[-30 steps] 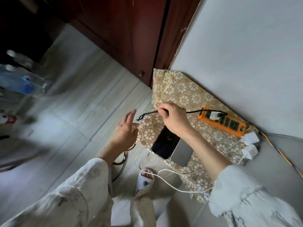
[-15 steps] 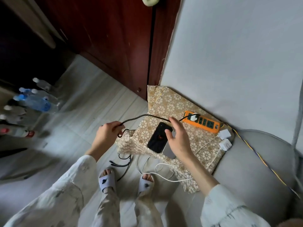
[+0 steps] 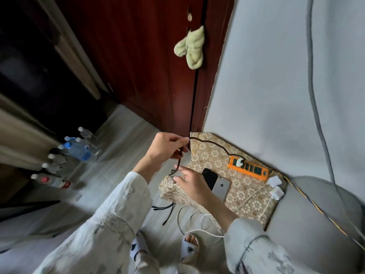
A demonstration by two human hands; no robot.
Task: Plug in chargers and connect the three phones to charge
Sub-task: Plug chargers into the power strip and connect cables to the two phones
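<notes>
Two phones show, a black phone (image 3: 209, 178) and a silver phone (image 3: 221, 188), side by side just right of the open right hand (image 3: 189, 183). The left hand (image 3: 166, 148) pinches the black cable (image 3: 209, 144), plugged into the orange power strip (image 3: 248, 169). Two white chargers (image 3: 275, 181) lie beyond, on the patterned cloth (image 3: 213, 159) against a grey wall (image 3: 266, 86).

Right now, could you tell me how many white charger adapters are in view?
3: one adapter plugged into the orange power strip; two loose adapters beside the strip's far end. Others may be hidden.
</notes>
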